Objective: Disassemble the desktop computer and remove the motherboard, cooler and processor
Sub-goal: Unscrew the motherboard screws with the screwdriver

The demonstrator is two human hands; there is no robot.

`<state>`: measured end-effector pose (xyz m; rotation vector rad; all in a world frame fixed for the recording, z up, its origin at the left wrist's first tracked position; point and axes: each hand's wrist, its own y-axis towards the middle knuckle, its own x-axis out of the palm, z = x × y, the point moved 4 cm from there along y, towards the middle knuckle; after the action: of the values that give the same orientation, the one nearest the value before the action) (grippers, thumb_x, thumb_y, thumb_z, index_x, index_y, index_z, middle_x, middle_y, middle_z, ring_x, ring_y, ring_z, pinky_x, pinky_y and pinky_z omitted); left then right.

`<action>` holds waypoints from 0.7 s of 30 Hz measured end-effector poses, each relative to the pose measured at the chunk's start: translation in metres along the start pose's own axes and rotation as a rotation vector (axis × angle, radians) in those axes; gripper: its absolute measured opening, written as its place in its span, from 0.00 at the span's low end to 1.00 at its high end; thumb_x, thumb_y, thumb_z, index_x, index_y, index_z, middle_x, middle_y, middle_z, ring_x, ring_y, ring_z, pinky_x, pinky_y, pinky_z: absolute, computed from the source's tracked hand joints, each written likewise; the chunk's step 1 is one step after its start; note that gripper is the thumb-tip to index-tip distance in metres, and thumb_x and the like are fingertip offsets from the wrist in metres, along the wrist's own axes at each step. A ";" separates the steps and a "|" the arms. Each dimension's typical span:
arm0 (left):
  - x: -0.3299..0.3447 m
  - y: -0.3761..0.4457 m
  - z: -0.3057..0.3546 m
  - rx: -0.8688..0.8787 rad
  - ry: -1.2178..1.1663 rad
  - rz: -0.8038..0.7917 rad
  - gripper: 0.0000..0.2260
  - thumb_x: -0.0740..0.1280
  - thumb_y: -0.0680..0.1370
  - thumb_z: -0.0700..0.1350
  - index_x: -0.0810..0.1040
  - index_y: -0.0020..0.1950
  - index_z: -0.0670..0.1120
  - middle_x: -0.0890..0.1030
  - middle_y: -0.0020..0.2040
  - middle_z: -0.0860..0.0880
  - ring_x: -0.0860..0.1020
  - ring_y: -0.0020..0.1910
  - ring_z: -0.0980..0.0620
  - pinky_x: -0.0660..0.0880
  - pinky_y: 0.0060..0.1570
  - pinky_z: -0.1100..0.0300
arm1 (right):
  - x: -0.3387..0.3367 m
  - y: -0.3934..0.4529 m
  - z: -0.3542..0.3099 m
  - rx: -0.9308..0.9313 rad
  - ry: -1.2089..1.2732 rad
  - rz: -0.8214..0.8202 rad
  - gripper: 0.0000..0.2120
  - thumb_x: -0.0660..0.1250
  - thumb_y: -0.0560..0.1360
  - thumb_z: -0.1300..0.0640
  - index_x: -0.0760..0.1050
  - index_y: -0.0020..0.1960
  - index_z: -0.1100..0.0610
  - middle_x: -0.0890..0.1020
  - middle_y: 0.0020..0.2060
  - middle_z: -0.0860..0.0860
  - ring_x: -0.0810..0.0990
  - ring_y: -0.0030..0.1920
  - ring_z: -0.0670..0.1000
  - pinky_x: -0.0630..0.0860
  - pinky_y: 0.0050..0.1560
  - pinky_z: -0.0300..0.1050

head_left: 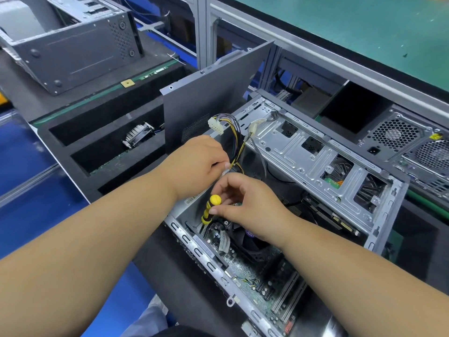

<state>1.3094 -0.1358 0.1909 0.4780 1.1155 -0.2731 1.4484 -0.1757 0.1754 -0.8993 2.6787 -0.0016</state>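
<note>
1. The open computer case (313,152) was laid on its side on the counter (170,276), exposing the motherboard (245,268) inside, near the counter's front edge.
2. Cables (237,139) were pinched aside by the left hand (196,164), apparently for access.
3. A yellow screwdriver (211,208) was gripped upright by the right hand's (245,205) fingers, above the cooler fan (247,237).

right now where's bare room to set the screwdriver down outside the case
Bare patches: the dark mat left of the open case, and the green bench beyond the rail. Crowded: inside the case around the black fan, where the left hand grips cables and the right hand holds the screwdriver.
</note>
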 end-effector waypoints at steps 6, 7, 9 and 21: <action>-0.001 0.000 0.000 0.006 0.001 -0.001 0.07 0.66 0.79 0.44 0.83 0.45 0.46 0.77 0.39 0.51 0.73 0.45 0.50 0.71 0.53 0.53 | -0.001 -0.002 -0.002 -0.067 -0.183 0.000 0.14 0.68 0.71 0.66 0.80 0.50 0.49 0.78 0.38 0.43 0.76 0.35 0.43 0.73 0.40 0.39; -0.001 0.000 0.000 0.005 0.000 -0.002 0.07 0.66 0.79 0.44 0.83 0.45 0.46 0.78 0.40 0.51 0.73 0.45 0.50 0.71 0.53 0.53 | 0.001 -0.003 -0.004 -0.105 -0.188 -0.010 0.14 0.68 0.70 0.67 0.80 0.50 0.52 0.77 0.42 0.45 0.77 0.36 0.45 0.74 0.41 0.41; -0.001 0.000 0.000 0.009 -0.001 -0.001 0.07 0.66 0.79 0.44 0.83 0.45 0.46 0.78 0.40 0.51 0.73 0.45 0.50 0.71 0.53 0.52 | 0.004 -0.004 -0.005 -0.147 -0.177 -0.031 0.10 0.73 0.69 0.66 0.80 0.47 0.54 0.74 0.47 0.47 0.77 0.36 0.48 0.76 0.43 0.42; -0.001 -0.001 0.001 -0.003 -0.004 0.000 0.08 0.65 0.79 0.44 0.83 0.45 0.45 0.79 0.40 0.50 0.74 0.46 0.49 0.70 0.53 0.51 | -0.002 -0.002 0.002 0.000 -0.119 -0.020 0.11 0.73 0.72 0.62 0.79 0.49 0.47 0.81 0.34 0.51 0.74 0.28 0.41 0.68 0.28 0.29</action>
<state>1.3093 -0.1367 0.1921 0.4747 1.1123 -0.2721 1.4520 -0.1762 0.1742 -0.8980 2.5601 0.0463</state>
